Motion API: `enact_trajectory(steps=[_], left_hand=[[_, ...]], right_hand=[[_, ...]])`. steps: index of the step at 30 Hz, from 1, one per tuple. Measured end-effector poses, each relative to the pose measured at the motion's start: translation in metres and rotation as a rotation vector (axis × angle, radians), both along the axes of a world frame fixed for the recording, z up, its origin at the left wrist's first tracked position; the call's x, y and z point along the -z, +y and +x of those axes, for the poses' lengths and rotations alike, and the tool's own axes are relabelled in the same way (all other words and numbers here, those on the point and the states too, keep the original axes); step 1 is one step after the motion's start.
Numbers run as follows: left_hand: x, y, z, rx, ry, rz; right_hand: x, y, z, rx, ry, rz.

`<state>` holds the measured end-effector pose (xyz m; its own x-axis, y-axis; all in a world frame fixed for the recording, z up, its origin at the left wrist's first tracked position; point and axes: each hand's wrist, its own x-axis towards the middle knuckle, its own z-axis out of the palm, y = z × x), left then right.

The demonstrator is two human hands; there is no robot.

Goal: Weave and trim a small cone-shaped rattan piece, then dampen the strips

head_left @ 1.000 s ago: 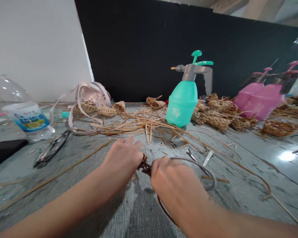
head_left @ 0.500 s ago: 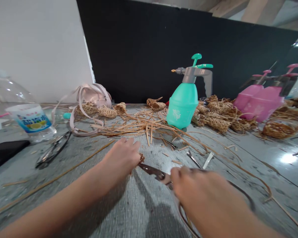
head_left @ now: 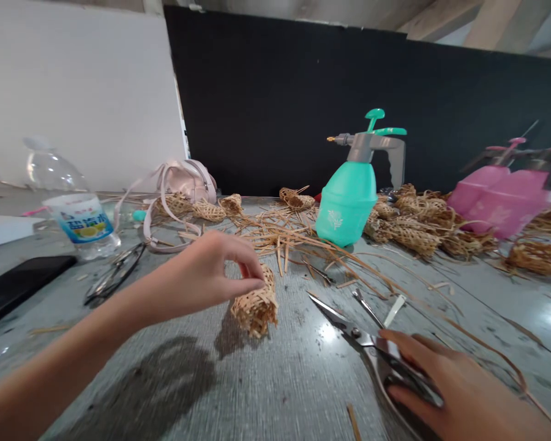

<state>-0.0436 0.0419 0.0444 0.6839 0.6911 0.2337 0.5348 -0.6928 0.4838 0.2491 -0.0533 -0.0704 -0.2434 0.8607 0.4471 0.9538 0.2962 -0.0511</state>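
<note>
My left hand (head_left: 220, 269) reaches in from the left, thumb and fingertips closed on the upper side of a small woven basket (head_left: 256, 309). The basket is made of pale tan strips and has a rough, bristly end turned toward me. At the lower right, my right hand (head_left: 454, 380) is closed around the handles of metal scissors (head_left: 356, 334). Their blades point up and left, away from the basket. Whether the scissors rest on the table I cannot tell. Beyond the blades lie two metal clips (head_left: 367, 306).
A green spray bottle (head_left: 348, 202) stands beyond a pile of loose strips (head_left: 284, 229). Several woven pieces (head_left: 417, 223) and pink spray bottles (head_left: 500, 199) are at right. A plastic bottle (head_left: 80, 214), a phone (head_left: 25, 282), pliers-like tool (head_left: 114, 275) and pink bag (head_left: 186, 180) sit left.
The scissors have moved away from the woven basket, down and right with my right hand. My left hand has turned, so more of the basket shows. The long strip at left is gone from view.
</note>
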Motion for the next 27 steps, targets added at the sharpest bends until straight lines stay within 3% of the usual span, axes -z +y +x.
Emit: enact_trajectory(steps=[2,3,7,10,12,15,18,21,23,27], left_hand=[[0.004,-0.006,0.008,-0.005,-0.048,-0.062],[0.007,-0.01,0.013,-0.006,-0.076,-0.088],[0.021,-0.025,0.034,0.028,-0.132,-0.165],[0.022,-0.026,0.034,0.061,-0.086,-0.164],[0.017,-0.019,0.023,0.088,-0.019,-0.094],[0.015,0.001,-0.001,0.135,0.176,0.149],[0.031,0.024,-0.019,0.143,0.401,0.244],[0.052,0.039,-0.022,0.205,0.35,0.202],[0.058,0.042,-0.018,0.221,0.289,0.187],[0.046,0.033,-0.008,0.195,0.178,0.182]], right_hand=[[-0.016,0.002,-0.021,-0.037,-0.015,0.172],[-0.024,0.004,-0.034,-0.128,0.041,0.189],[-0.048,0.016,-0.079,-0.355,0.485,-0.13],[-0.05,0.025,-0.088,-0.371,0.573,-0.22],[-0.048,0.031,-0.079,-0.336,0.516,-0.086],[-0.044,0.041,-0.052,-0.225,0.268,0.205],[-0.036,0.051,-0.027,-0.088,0.084,0.244],[-0.028,0.056,-0.02,-0.025,-0.036,0.216],[-0.025,0.054,-0.025,-0.032,-0.078,0.222],[-0.026,0.039,-0.044,-0.081,-0.022,0.289]])
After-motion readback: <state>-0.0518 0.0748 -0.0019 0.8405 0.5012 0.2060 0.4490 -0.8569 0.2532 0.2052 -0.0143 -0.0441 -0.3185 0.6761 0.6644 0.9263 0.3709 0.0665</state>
